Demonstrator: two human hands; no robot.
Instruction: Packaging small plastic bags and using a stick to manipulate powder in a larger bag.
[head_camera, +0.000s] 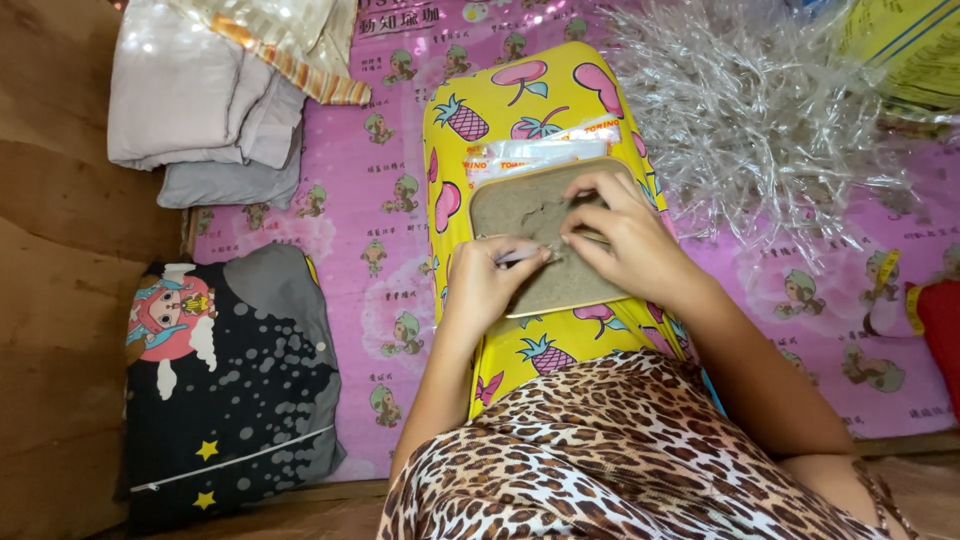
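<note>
A shallow tray (496, 196) filled with fine brown powder lies on a yellow fruit-print cushion (500, 110) in front of me. My left hand (487, 282) rests at the tray's near left edge, its fingers closed on a thin pale strip. My right hand (620, 235) is over the middle of the tray, fingertips pinching at the other end of the strip above the powder. Flat clear packets (530, 150) lie just beyond the tray on the cushion.
A pink cartoon-print mat (340, 250) covers the floor. Folded grey cloths (200, 110) sit far left, a dark pillow (230, 380) near left. A heap of clear plastic strips (760, 100) lies far right, a red item (940, 330) at the right edge. Leopard-print fabric (620, 460) covers my lap.
</note>
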